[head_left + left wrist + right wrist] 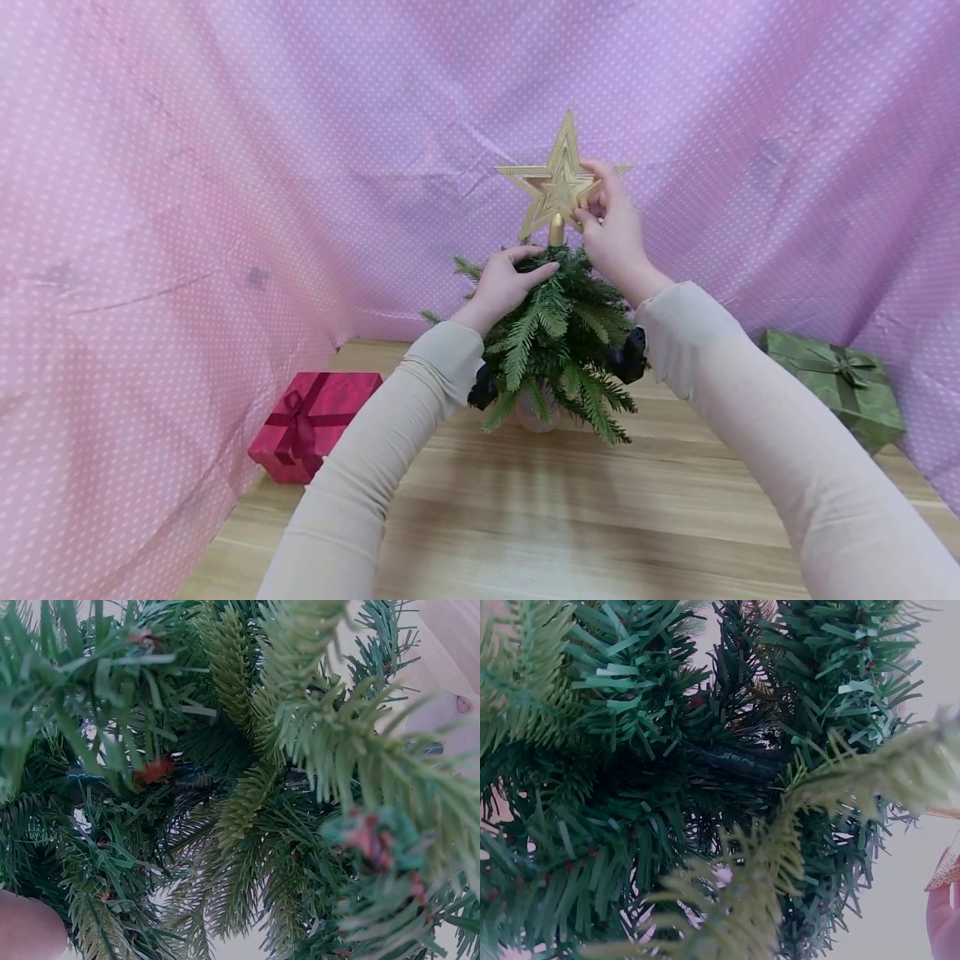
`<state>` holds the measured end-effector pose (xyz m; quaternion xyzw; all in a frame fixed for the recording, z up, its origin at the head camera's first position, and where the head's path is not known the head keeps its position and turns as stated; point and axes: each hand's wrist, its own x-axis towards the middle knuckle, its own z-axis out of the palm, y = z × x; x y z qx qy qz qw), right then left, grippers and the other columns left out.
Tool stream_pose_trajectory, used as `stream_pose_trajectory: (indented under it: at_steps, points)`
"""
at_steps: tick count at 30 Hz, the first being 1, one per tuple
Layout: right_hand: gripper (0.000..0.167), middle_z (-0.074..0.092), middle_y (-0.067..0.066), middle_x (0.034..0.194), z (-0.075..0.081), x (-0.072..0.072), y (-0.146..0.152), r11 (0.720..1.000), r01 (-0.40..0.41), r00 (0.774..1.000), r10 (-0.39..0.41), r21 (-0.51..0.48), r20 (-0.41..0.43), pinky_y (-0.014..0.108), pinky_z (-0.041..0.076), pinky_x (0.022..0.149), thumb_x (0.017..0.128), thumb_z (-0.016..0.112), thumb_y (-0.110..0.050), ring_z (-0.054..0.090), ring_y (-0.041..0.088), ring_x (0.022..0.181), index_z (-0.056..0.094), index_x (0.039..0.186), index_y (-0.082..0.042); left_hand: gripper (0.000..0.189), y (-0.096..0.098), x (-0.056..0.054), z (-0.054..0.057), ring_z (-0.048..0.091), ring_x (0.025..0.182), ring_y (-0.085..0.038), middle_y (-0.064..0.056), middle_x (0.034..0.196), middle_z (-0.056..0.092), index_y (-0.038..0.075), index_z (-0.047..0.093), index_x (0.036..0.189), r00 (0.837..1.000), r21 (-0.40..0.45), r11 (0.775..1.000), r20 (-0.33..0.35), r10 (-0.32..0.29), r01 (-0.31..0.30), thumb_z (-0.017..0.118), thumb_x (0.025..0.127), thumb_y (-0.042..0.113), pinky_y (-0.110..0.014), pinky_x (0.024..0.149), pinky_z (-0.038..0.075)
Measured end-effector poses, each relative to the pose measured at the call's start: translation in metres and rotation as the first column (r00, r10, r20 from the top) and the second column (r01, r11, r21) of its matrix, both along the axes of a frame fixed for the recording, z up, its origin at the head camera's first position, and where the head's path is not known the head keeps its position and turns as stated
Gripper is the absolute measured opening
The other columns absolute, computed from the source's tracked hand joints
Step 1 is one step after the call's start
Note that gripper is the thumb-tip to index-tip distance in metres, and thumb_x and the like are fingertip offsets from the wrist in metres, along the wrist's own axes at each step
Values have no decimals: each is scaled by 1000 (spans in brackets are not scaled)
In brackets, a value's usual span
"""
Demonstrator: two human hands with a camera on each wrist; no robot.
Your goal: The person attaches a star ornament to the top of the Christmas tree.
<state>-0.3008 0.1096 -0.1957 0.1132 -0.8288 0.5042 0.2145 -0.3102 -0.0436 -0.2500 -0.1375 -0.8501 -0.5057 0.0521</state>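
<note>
A gold star tree topper (560,185) stands upright at the tip of a small artificial Christmas tree (551,325), its gold tubular base right at the top branches. My right hand (617,233) pinches the star's right side between thumb and fingers. Lower down, my left hand (504,285) grips the upper branches from the left, the thumb in front and fingertips partly hidden among needles. Green needles and a dark stem (739,761) fill the right wrist view, with a star point (946,870) at its right edge. Dense branches (247,802) fill the left wrist view too.
On the wooden table (480,517), a red gift box (315,421) with a dark ribbon lies left of the tree. A green gift box (843,387) with a bow lies at the right. Pink dotted cloth (360,167) hangs behind and along both sides.
</note>
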Motion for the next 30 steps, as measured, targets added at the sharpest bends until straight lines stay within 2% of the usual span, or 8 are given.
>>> stream_pose_trajectory:
  at_steps: [17,30]
  points:
    - [62,52,7,96,-7,-4,0,1000,-11,1000,12,16,-25,33,51,91,93,49,7,57,23,99,35,143,-27,44,0,0,0,40,135,-20,0,141,50,20,61,128,1000,1,1000,-8,-6,6,66,89,38,-38,110,35]
    - [62,58,16,98,-10,-5,2,998,-24,999,26,60,-46,37,52,89,93,49,6,59,26,97,35,143,-27,43,-1,0,-2,37,137,-20,-2,144,46,22,61,129,1000,-4,1000,-6,0,0,66,89,38,-39,111,33]
